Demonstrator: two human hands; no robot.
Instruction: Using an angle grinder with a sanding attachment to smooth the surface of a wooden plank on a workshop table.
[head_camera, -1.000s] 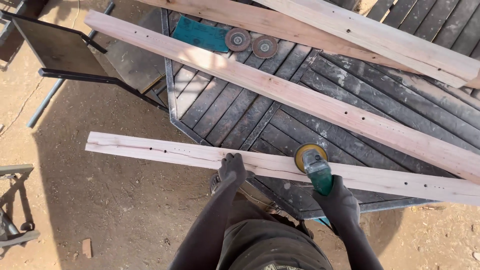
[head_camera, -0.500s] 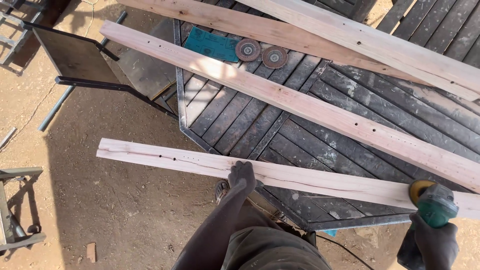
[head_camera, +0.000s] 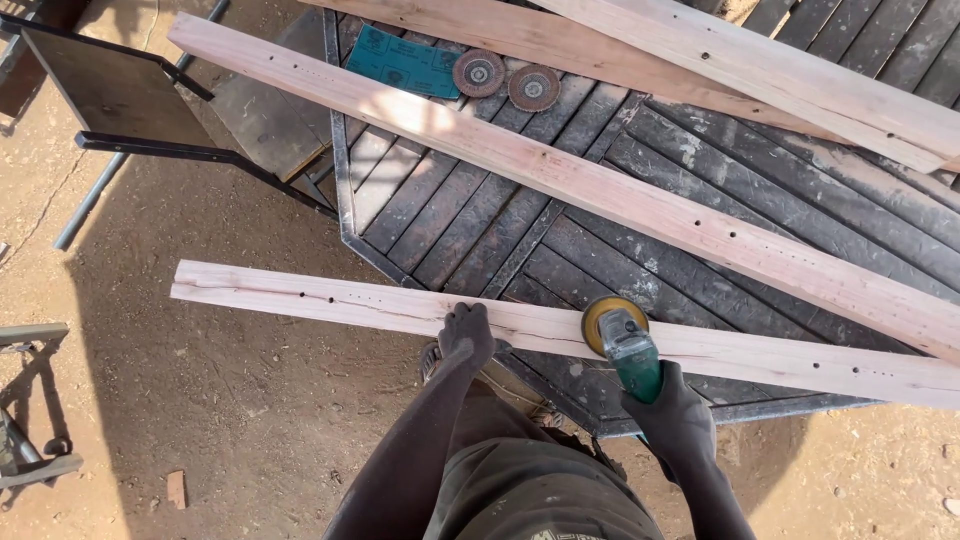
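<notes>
A long pale wooden plank (head_camera: 330, 298) lies across the near edge of a dark slatted table (head_camera: 600, 250). My left hand (head_camera: 467, 333) presses flat on the plank near its middle. My right hand (head_camera: 672, 420) grips a green angle grinder (head_camera: 628, 350) whose yellow-backed sanding disc (head_camera: 608, 316) rests on the plank just right of my left hand.
A second plank (head_camera: 560, 180) crosses the table diagonally, and more planks (head_camera: 760, 70) lie at the top right. A teal sandpaper sheet (head_camera: 405, 60) and two round discs (head_camera: 505, 80) sit at the table's far side. A dark metal frame (head_camera: 120, 100) stands left on sandy ground.
My right hand has carried the grinder back left along the plank, from the far right end to just beside my left hand. My left hand has stayed pressed on the plank.
</notes>
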